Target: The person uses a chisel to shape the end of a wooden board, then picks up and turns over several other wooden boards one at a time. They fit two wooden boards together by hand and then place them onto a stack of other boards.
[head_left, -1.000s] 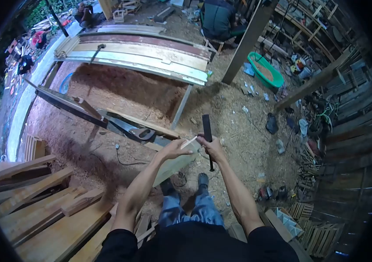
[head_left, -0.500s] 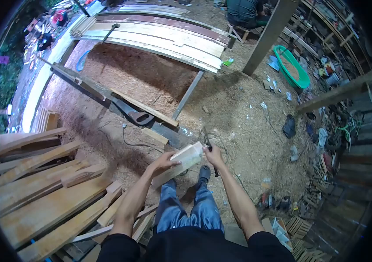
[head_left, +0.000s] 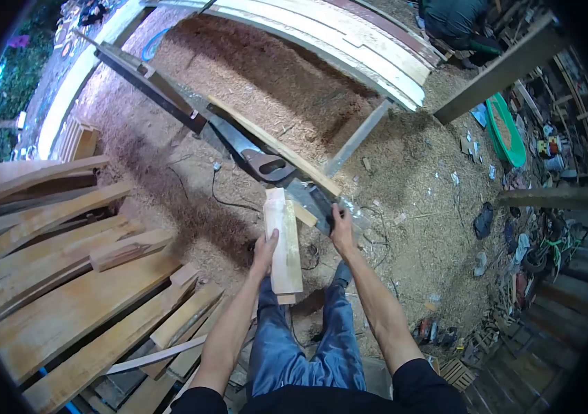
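Note:
A short, pale block of wood [head_left: 283,241] with a stepped end stands lengthwise in my left hand [head_left: 265,252], thumb across its face. My right hand [head_left: 341,226] is at the near end of the narrow work beam [head_left: 296,190], its fingers closed around a dark tool [head_left: 320,204] whose kind I cannot make out. A handsaw [head_left: 268,164] with a dark handle lies on the beam, just beyond the block. Along the beam's right side runs a long wooden strip [head_left: 273,143].
Rough planks and beams [head_left: 66,290] are stacked at my left. White boards [head_left: 349,48] rest on a frame ahead. A post [head_left: 501,69] stands front right, near a green tub [head_left: 504,131] and a seated person [head_left: 456,27]. A cable [head_left: 221,200] lies on the sawdust.
The block has turned from slanting to nearly upright in my left hand. My right hand has left the block's end and moved forward onto the beam with the dark tool. The view has shifted.

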### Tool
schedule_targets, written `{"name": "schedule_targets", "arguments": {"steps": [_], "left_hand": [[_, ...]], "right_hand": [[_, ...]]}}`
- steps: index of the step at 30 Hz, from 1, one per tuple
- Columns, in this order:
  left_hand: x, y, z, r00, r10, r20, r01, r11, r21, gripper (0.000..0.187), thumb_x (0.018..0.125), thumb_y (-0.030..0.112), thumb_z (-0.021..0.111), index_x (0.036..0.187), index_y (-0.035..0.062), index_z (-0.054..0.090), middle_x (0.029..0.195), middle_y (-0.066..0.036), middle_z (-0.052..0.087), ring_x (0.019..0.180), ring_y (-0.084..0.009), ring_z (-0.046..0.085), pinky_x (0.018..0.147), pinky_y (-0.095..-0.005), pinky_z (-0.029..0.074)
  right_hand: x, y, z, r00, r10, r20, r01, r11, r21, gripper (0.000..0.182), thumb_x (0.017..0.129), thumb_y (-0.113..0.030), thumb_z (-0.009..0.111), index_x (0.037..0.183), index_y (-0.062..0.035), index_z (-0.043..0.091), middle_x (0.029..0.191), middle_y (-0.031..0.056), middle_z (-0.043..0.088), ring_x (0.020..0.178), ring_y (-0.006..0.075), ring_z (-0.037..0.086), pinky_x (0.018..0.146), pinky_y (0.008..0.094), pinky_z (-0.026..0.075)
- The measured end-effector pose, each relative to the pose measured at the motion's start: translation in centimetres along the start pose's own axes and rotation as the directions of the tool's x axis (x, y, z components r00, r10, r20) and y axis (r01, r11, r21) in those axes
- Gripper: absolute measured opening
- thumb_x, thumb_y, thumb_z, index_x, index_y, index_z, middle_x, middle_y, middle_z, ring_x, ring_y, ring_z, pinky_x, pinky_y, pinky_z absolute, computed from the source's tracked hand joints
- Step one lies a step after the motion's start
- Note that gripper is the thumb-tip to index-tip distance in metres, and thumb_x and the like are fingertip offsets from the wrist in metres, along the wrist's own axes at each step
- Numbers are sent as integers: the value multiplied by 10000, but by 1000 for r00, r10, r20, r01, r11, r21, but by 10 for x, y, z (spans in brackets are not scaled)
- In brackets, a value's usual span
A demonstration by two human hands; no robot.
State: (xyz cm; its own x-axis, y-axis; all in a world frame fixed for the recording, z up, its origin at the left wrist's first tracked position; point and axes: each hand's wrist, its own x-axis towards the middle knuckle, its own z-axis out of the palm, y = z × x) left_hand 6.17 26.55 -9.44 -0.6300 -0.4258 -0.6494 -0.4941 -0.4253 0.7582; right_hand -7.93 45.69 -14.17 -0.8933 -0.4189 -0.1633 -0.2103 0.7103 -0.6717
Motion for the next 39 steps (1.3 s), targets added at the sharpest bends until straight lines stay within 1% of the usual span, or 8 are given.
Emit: {"name": "schedule_targets", "arguments": {"steps": [4,8,10,12,14,17,21,39], "left_hand": [[22,-24,-21,999,-33,25,39,970,-242,404,937,341,568,1159,4,562,1017,-76,630,881,-146,592,787,-307,480],[25,1,-49,988,-152,-13,138,931,-337,471,886,411,625,1117,7,553,1004,-95,622,914,-168,587,789,-337,489],[19,26,-69,982,-164,-95,92,847,-523,514,866,365,666,1203,22,483,1100,-103,585,1001,-190,551,855,-348,463],[5,66,-106,970,-167,-176,19,775,-631,510,864,254,671,1255,38,424,1178,-94,550,1068,-207,520,921,-366,429],[-15,110,-154,959,-185,-213,-10,732,-681,522,854,192,673,1275,23,414,1201,-102,552,1079,-212,545,897,-367,461],[-25,138,-247,938,-83,-337,-182,708,-682,372,727,88,737,1059,14,586,1034,-105,635,955,-212,615,854,-337,488],[-13,144,-394,910,5,-414,-376,431,-820,353,789,389,669,1000,108,639,931,-28,649,898,-190,617,786,-376,484],[156,366,-721,749,80,-657,-343,896,-281,288,822,188,695,1028,15,589,930,-75,634,778,-141,615,657,-280,513]], "right_hand": [[3,-14,-13,999,-33,23,40,928,-370,442,870,-61,514,1310,-33,474,1075,242,517,1017,410,518,875,446,443],[-28,-89,-11,998,18,-58,-32,968,-251,384,939,-237,481,1234,5,526,1086,256,557,1036,426,519,888,450,439],[-57,-115,12,953,246,177,-270,955,124,473,934,-423,508,1126,3,584,897,149,631,873,263,601,835,395,472],[-68,-151,10,550,252,796,-764,537,358,290,917,-313,600,1016,-39,594,814,36,569,758,153,556,713,321,486],[-64,-213,21,546,250,800,-810,401,428,239,894,-224,640,1029,-33,591,805,29,569,736,150,555,653,316,478],[-13,-276,40,501,27,865,-739,532,412,244,881,-186,647,1030,2,600,813,56,598,738,155,579,691,334,503],[78,-422,47,422,-89,902,-434,854,287,263,899,-238,625,1004,2,643,871,54,658,788,136,616,706,289,498],[386,-775,323,769,-181,613,61,976,211,655,667,-229,826,1174,33,506,922,144,646,757,210,635,633,320,526]]}}
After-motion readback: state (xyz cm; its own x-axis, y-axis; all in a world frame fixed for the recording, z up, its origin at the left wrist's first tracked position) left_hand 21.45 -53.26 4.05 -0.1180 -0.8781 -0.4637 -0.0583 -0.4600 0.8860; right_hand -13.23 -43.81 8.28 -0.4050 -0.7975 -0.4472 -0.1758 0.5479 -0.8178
